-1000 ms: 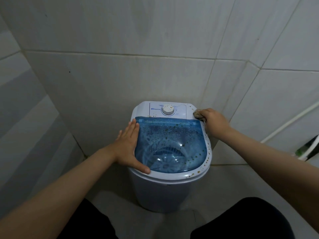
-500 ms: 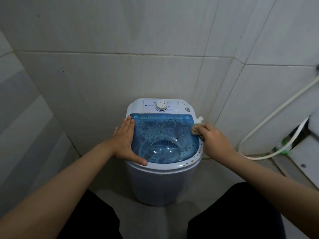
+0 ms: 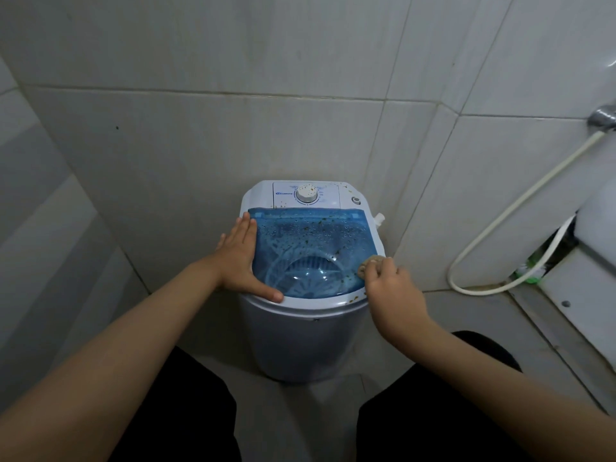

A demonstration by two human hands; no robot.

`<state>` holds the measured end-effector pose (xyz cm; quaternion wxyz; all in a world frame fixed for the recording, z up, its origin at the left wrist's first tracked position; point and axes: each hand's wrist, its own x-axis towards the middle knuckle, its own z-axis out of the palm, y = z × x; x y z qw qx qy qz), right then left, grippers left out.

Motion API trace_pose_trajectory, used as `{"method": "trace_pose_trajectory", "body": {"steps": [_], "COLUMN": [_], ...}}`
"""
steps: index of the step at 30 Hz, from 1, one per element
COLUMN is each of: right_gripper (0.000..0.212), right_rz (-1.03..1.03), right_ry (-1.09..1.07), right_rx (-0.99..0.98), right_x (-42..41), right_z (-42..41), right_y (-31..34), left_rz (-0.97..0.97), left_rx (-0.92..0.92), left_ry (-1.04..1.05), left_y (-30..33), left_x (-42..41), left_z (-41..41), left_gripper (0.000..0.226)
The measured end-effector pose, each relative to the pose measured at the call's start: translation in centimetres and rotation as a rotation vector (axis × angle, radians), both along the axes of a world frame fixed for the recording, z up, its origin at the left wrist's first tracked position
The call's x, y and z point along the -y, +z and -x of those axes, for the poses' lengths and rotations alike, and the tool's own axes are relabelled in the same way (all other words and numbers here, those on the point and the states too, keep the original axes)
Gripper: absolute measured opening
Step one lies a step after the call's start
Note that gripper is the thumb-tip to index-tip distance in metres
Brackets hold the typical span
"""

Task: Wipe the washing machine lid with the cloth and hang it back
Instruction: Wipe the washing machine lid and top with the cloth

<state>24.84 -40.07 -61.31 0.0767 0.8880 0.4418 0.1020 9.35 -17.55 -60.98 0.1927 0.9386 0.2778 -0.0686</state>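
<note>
A small white washing machine (image 3: 300, 338) stands in a tiled corner. Its see-through blue lid (image 3: 310, 241) is closed and dotted with water drops and brown specks. My left hand (image 3: 241, 258) lies flat on the lid's left edge, fingers together, thumb along the front rim. My right hand (image 3: 388, 288) is at the lid's right front edge, fingers closed on a small beige cloth (image 3: 368, 263), of which only a bit shows beyond the knuckles. The cloth touches the lid's right rim.
A white dial (image 3: 306, 194) sits on the rear control panel, also speckled. A white hose (image 3: 500, 235) loops down the right wall from a metal tap (image 3: 603, 116). A white fixture (image 3: 586, 288) stands at right. My dark-trousered legs (image 3: 186, 415) flank the machine.
My right hand with the cloth has slid along the lid's right edge from the rear corner toward the front. The left hand has stayed put. The view has shifted rightward.
</note>
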Motion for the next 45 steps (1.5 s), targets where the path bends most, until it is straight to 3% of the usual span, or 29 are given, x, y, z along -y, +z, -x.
{"method": "trace_pose_trajectory", "body": {"steps": [9,12,15,18,21,23,25,31,37,45], "right_gripper": [0.031,0.031,0.031,0.036,0.042,0.026,0.013,0.026,0.047,0.034], "right_rz": [0.172,0.267,0.214,0.273,0.037,-0.162,-0.396,-0.576,-0.33,-0.249], "right_ry": [-0.036,-0.072,0.001,0.013,0.162,0.211,0.194,0.183,0.324,0.452], "right_rx": [0.21,0.233,0.183,0.027,-0.356,-0.673,-0.778,-0.53,-0.259,-0.19], "right_x": [-1.3,-1.7,-2.4,-2.6,-1.6,-1.1,-1.4,-7.0,-14.5,-15.8], "right_z": [4.7,6.5,7.9,8.9,8.0,6.7,4.6,-5.4,-13.3,-14.9], "right_y": [-1.1,-0.2,0.3,1.8,2.9,4.4,5.5,7.4,5.4,1.5], "left_rz": [-0.007,-0.013,-0.017,-0.019,-0.025,-0.018,-0.013,-0.007,-0.016,-0.007], "left_rx": [0.003,-0.001,-0.003,-0.003,-0.006,-0.004,0.004,0.009,0.002,0.018], "left_ry": [0.007,0.01,0.014,0.017,0.017,0.007,0.002,-0.002,-0.011,-0.002], "left_y": [-0.1,-0.1,-0.1,-0.1,0.0,-0.1,-0.1,-0.2,-0.6,-0.7], "left_x": [0.0,0.0,0.0,0.0,0.1,0.2,0.1,0.0,-0.4,-0.7], "left_z": [0.0,0.0,0.0,0.0,-0.1,0.0,0.1,0.1,0.0,-0.1], "left_gripper": [0.166,0.166,0.168,0.169,0.169,0.168,0.167,0.165,0.164,0.164]}}
